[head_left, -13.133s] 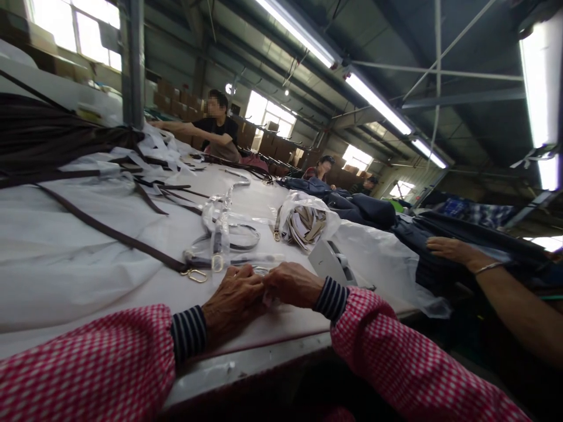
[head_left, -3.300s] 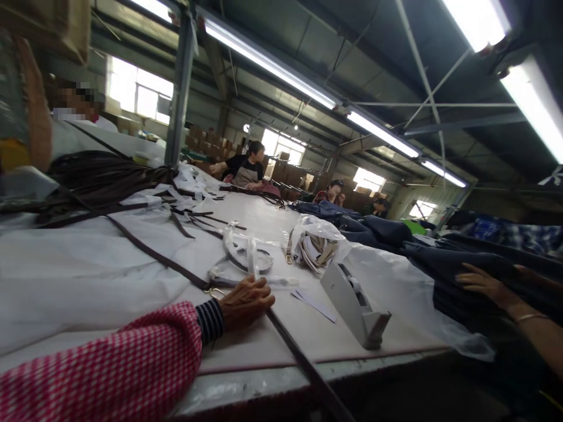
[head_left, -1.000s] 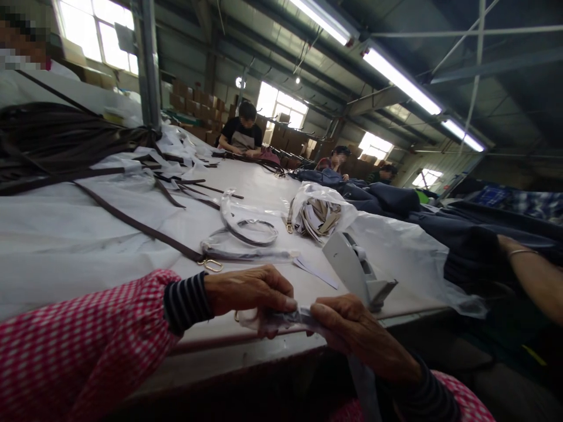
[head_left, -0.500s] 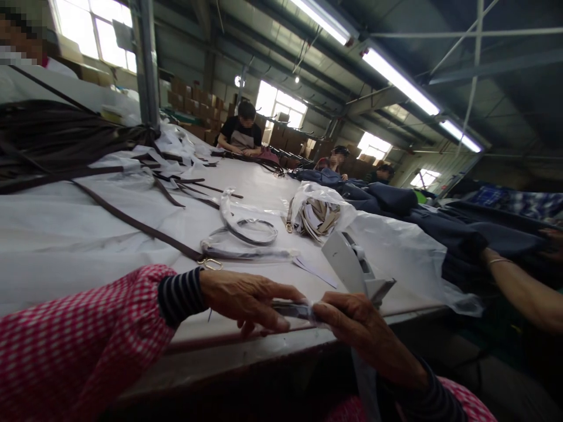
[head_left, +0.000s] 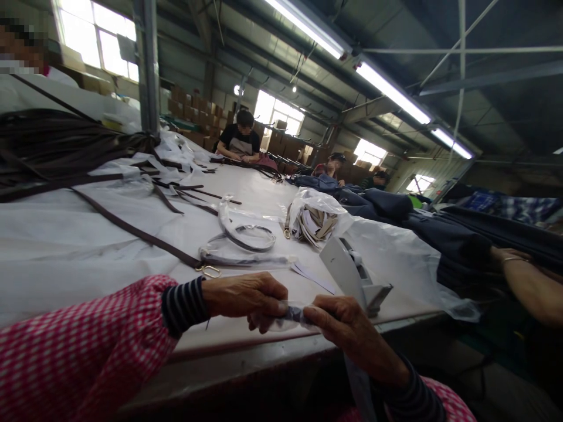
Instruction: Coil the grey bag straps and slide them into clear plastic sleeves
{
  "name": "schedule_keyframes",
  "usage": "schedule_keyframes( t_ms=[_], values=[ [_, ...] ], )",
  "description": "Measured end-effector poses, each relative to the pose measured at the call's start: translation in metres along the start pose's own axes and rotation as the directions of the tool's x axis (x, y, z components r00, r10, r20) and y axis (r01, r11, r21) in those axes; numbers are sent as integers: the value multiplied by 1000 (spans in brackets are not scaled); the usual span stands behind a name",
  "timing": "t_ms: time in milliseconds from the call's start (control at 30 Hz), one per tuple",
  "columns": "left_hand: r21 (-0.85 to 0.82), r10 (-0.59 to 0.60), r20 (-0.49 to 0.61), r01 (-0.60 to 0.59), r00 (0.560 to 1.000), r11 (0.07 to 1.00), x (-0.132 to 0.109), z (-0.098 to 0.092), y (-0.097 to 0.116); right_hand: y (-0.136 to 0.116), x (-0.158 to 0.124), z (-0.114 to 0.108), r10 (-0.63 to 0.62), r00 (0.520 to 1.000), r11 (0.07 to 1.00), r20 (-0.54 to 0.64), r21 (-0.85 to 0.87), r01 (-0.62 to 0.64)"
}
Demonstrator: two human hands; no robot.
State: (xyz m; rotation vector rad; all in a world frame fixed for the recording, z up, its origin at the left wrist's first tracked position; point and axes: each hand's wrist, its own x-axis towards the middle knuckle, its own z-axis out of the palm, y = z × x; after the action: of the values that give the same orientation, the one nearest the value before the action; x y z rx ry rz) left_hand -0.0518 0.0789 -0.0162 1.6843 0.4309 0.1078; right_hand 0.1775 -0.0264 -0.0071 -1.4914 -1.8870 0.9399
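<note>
1. Clearly, the grip of both hands is closed: a plastic-wrapped strap (head_left: 294,314) is pinched between thumb and fingers by the left hand (head_left: 246,296) and by the right hand (head_left: 347,319).
2. Between the two hands, a short stretch of the strap is exposed to view; it is held above the front edge of the white counter (head_left: 255,190). Below the right hand, a pale hanging length (head_left: 358,375) is seen.
3. Just beyond the right hand, a grey tape dispenser (head_left: 338,264) is set on the counter, with white paper slips (head_left: 313,278) laid beside it.
4. Farther in, a coiled strap (head_left: 253,243) is covered in clear plastic, and a bundle of strips (head_left: 317,224) is gathered in a clear bag.
5. To the left, a brown strap (head_left: 127,225) is stretched out, ended by a gold-coloured ring (head_left: 212,271); behind it, dark straps (head_left: 57,146) are heaped.
6. To the right, dark blue fabric (head_left: 444,246) is touched by a co-worker's hand (head_left: 510,255).
7. Across the counter, a person in an apron (head_left: 241,143) is seen.
</note>
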Motion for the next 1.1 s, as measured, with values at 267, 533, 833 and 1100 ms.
schedule_keyframes(
  t_ms=[267,533,833,1100],
  values=[
    [117,66,-35,-62,997,991,-7,0,16,-4,-8,-5,21,1000,998,20,-59,-20],
    [55,43,-34,-41,999,998,-5,2,13,10,-27,-13,109,993,994,-39,-4,-110],
    [13,-7,-104,8,995,1000,-2,-4,3,21,-36,-12,43,986,987,-160,-146,-66],
    [-190,-48,-20,43,999,981,0,-7,-9,27,-25,-21,-345,895,891,-281,-396,219]
  ],
)
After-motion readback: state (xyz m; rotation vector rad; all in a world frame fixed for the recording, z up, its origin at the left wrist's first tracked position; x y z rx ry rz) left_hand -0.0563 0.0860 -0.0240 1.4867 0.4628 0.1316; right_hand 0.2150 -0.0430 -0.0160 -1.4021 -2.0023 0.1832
